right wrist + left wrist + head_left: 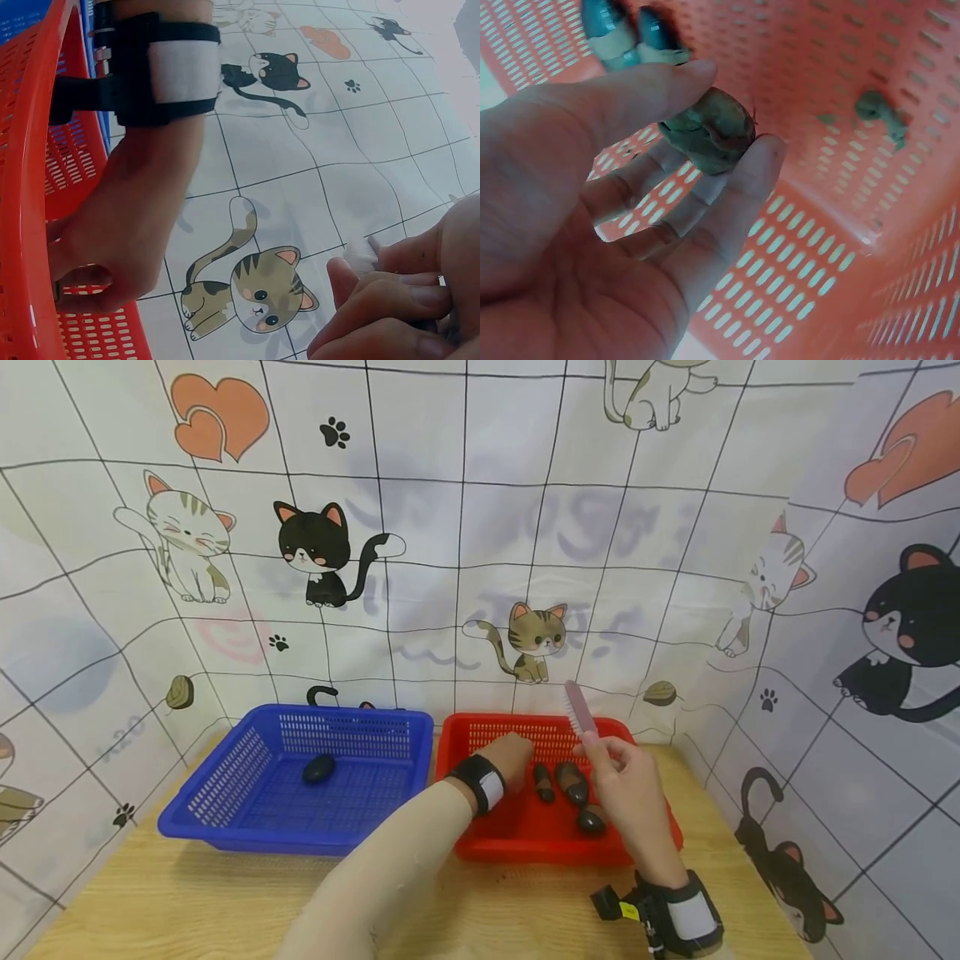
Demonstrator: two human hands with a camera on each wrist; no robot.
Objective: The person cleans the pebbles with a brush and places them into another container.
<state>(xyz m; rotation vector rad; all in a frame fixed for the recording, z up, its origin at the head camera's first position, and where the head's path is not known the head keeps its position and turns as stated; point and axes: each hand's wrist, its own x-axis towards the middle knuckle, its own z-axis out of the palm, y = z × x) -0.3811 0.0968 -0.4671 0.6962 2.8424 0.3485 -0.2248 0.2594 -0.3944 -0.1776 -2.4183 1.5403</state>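
Note:
Inside the red basket, my left hand pinches a small rounded pebble-like piece between thumb and fingertips. It is dark and smeared with brown mud. My right hand grips a pink brush by its handle, its head raised above the basket with white bristles facing left. Between the hands, several smooth dark pebbles lie on the basket floor, among them a slim pebble, a larger pebble and a round pebble, each with a brown muddy band.
To the left stands a blue basket with one black pebble in it. Both baskets rest on a wooden table. A crumb of mud clings to the red basket's inside. Behind hangs a cat-patterned sheet.

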